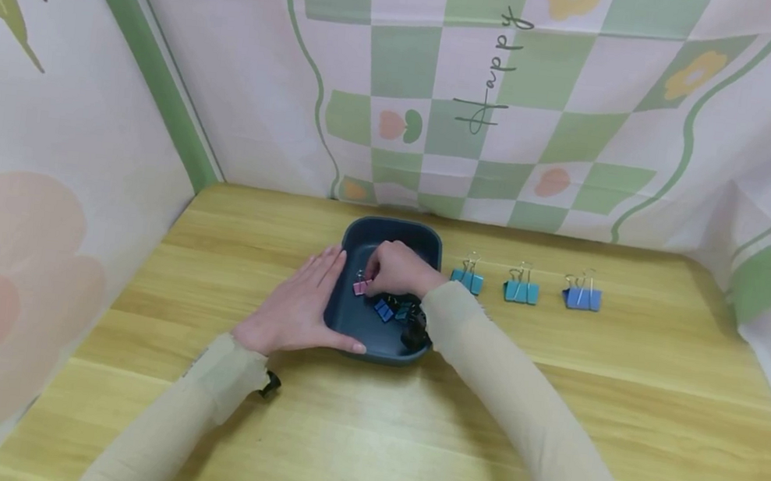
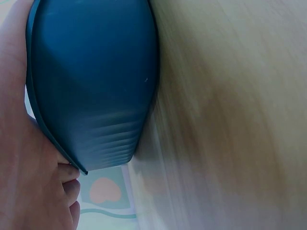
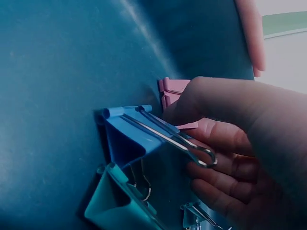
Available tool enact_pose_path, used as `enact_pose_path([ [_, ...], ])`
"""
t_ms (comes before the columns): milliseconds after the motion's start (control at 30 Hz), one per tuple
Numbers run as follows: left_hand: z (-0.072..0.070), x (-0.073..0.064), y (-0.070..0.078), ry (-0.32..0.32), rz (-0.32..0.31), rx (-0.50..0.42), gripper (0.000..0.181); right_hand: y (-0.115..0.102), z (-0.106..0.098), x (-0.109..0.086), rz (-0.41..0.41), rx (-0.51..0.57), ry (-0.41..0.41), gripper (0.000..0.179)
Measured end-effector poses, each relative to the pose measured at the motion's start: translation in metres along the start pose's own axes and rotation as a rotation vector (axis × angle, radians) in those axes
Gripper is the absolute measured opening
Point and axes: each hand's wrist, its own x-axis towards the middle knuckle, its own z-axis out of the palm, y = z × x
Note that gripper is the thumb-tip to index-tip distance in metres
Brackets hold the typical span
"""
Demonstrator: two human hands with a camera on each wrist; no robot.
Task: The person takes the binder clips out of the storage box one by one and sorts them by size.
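Observation:
A dark blue tray (image 1: pixel 353 327) sits on the table. My left hand (image 1: pixel 297 302) rests along its left rim, fingers straight and thumb at the near rim; the left wrist view shows the tray's outer wall (image 2: pixel 96 72) beside it. Inside the tray, my right hand (image 1: pixel 400 268) pinches a pink binder clip (image 3: pixel 175 86) between thumb and fingers, which partly hide it. Next to those fingers lies a blue binder clip (image 3: pixel 129 136) with its wire handle toward the hand. A teal binder clip (image 3: pixel 120 206) is beside the blue one, and a smaller light-blue clip (image 3: pixel 192 215) shows lower down.
Right of the tray, a row of larger clips stands on the wooden table (image 1: pixel 364 442): a teal one (image 1: pixel 468 282), another teal one (image 1: pixel 521 292) and a blue-violet one (image 1: pixel 582 299). A patterned curtain (image 1: pixel 404 62) hangs behind the table's back edge.

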Motion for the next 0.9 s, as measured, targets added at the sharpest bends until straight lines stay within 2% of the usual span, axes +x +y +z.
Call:
enact_pose_path([
  [267, -0.001, 0.001, 0.000, -0.005, 0.001, -0.002, 0.142, -0.001, -0.002, 0.000, -0.027, -0.017, 0.015, 0.010],
  [567, -0.001, 0.002, -0.001, -0.008, 0.004, 0.004, 0.141, -0.004, -0.005, -0.002, -0.060, 0.012, 0.015, 0.013],
  [900, 0.000, 0.001, -0.001, -0.011, -0.008, 0.002, 0.142, -0.008, -0.031, -0.014, -0.147, 0.055, 0.171, 0.018],
])
